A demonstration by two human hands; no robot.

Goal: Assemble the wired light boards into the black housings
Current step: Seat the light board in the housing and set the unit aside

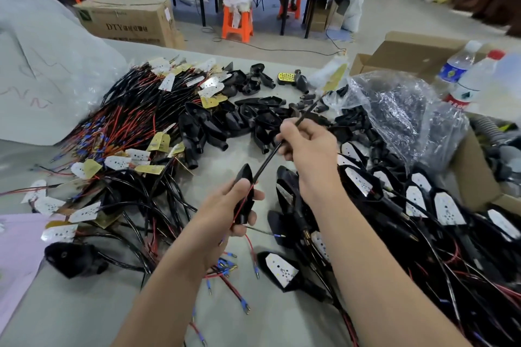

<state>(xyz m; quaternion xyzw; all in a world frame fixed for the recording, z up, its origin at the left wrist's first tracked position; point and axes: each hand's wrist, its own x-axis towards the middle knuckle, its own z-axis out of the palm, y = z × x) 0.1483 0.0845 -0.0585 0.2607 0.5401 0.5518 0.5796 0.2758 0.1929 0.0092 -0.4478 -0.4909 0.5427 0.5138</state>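
Broadly, everything on the table (84,304) is laid out around the housing (244,177) I am holding. Left of the housing sprawls the heap of wired boards (135,127), red and black leads tangled together. Right of it lie the finished lights (408,205), boards already seated in their shells. Beyond it is the scatter of empty housings (239,118).

My left hand (222,211) is wrapped round the housing's lower half, with the pointed tip aimed away from me, so its long axis runs near to far. My right hand (307,149) sits beyond and to the right of the housing, pinching the black wire (266,164) between thumb and fingers. The wire is taut. It leaves the housing's open side and slants up to the right, through my fingers and on to the board (337,76) at its far end. The board hangs in the air, blurred, well apart from the housing.

Thin red leads trail out below the housing, so I judge the wire is already threaded through it. What matters next is that the board lies far up and right along the wire's line, nearer my right hand, and must travel down that line to seat in the shell.
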